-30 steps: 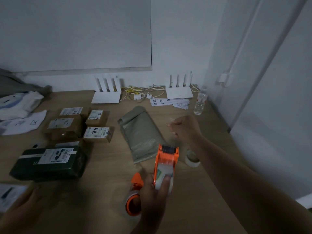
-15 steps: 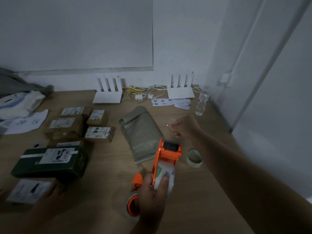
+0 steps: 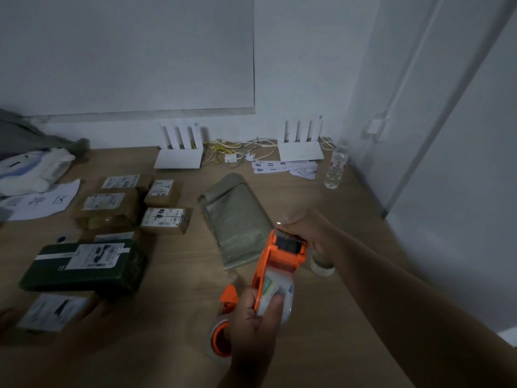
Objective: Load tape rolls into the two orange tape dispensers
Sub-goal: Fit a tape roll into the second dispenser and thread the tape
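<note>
My left hand point(image 3: 251, 331) grips an orange tape dispenser point(image 3: 282, 253) above the wooden table, thumb pressed on the clear tape roll point(image 3: 275, 289) seated in it. My right hand point(image 3: 310, 231) is at the dispenser's front end by the black roller, fingers pinched on the clear tape end. A second orange dispenser point(image 3: 223, 326) with a roll on it lies on the table, partly hidden behind my left hand. A loose pale tape roll point(image 3: 321, 266) sits on the table under my right wrist.
A grey-green padded mailer point(image 3: 235, 217) lies just beyond the dispenser. Several labelled parcels point(image 3: 165, 219) and a dark green box point(image 3: 84, 264) fill the left side. A white-labelled package point(image 3: 53, 310) lies at lower left beside a dim hand. Two routers, cables and a water bottle point(image 3: 335, 169) line the back wall.
My right hand has drawn back from well ahead of the dispenser to its front end. The dispenser has tilted up. The white-labelled package has slid right into view at lower left.
</note>
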`<action>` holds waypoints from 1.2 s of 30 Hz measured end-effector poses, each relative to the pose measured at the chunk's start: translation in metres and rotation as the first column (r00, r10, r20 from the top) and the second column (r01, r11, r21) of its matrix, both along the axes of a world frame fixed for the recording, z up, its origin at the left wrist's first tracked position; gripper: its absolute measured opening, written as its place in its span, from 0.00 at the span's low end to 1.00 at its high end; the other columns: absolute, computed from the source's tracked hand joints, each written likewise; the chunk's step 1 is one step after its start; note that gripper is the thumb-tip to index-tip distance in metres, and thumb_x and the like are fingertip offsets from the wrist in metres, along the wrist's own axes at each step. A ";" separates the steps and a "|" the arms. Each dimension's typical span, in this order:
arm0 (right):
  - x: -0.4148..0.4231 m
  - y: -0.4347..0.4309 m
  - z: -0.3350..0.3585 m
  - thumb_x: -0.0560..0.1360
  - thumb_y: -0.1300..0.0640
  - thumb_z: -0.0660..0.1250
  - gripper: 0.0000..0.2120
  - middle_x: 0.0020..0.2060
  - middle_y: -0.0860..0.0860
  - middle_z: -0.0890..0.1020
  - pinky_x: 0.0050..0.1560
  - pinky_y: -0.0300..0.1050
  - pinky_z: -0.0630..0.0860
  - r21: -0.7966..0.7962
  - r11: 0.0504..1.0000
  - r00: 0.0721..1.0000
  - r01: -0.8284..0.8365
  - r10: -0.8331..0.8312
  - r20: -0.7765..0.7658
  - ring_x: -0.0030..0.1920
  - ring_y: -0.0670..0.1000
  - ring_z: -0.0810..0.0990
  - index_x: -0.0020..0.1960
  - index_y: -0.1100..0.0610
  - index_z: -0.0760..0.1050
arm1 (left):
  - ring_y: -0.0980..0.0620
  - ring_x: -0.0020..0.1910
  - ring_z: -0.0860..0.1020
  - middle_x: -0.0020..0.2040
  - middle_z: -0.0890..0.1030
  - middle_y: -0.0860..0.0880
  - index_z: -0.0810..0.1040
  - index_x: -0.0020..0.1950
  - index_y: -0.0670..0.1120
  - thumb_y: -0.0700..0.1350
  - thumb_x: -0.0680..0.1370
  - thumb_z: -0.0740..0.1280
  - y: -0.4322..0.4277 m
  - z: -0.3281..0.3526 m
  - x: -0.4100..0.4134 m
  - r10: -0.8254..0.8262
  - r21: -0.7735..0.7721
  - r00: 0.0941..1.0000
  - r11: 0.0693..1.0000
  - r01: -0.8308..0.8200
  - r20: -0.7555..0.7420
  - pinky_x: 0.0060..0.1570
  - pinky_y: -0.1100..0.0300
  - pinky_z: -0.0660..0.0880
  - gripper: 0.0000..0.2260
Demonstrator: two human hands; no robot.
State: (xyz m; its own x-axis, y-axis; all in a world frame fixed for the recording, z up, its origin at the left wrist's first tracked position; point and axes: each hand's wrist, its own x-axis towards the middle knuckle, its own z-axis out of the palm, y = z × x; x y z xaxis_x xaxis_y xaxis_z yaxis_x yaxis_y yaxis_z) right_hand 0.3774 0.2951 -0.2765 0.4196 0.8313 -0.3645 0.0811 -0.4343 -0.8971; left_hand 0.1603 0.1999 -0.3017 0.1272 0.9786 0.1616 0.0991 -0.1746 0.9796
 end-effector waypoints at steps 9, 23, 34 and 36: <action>0.002 -0.006 0.006 0.75 0.53 0.71 0.07 0.40 0.56 0.82 0.42 0.47 0.80 -0.004 0.997 0.959 0.077 -0.075 -0.273 0.41 0.53 0.82 0.42 0.57 0.80 | 0.58 0.28 0.76 0.33 0.80 0.43 0.78 0.36 0.45 0.58 0.68 0.69 0.001 -0.002 -0.001 0.002 -0.026 0.999 1.000 -0.001 0.035 0.30 0.64 0.74 0.15; -0.074 -0.089 -0.070 0.77 0.43 0.59 0.25 0.57 0.63 0.83 0.54 0.56 0.75 0.017 0.996 0.815 0.089 -0.063 -0.575 0.55 0.65 0.82 0.60 0.61 0.79 | 0.55 0.31 0.78 0.31 0.82 0.47 0.80 0.39 0.48 0.59 0.69 0.68 0.011 -0.014 0.005 0.061 -0.172 0.994 0.984 -0.044 0.094 0.34 0.55 0.76 0.14; -0.086 -0.120 -0.089 0.70 0.57 0.74 0.08 0.36 0.57 0.84 0.30 0.42 0.75 0.120 0.966 0.916 0.227 -0.170 -0.364 0.33 0.50 0.81 0.48 0.60 0.83 | 0.68 0.36 0.79 0.40 0.81 0.53 0.76 0.52 0.39 0.46 0.75 0.68 0.014 -0.034 0.012 0.051 -0.274 0.997 0.961 -0.032 0.062 0.37 0.77 0.72 0.11; -0.082 -0.123 -0.097 0.69 0.58 0.75 0.07 0.34 0.53 0.85 0.30 0.43 0.77 0.100 0.956 0.924 0.275 -0.235 -0.300 0.33 0.49 0.82 0.45 0.60 0.83 | 0.66 0.41 0.79 0.45 0.79 0.54 0.72 0.56 0.42 0.44 0.77 0.69 0.015 -0.044 0.014 0.017 -0.282 1.000 0.959 -0.023 -0.024 0.41 0.79 0.70 0.10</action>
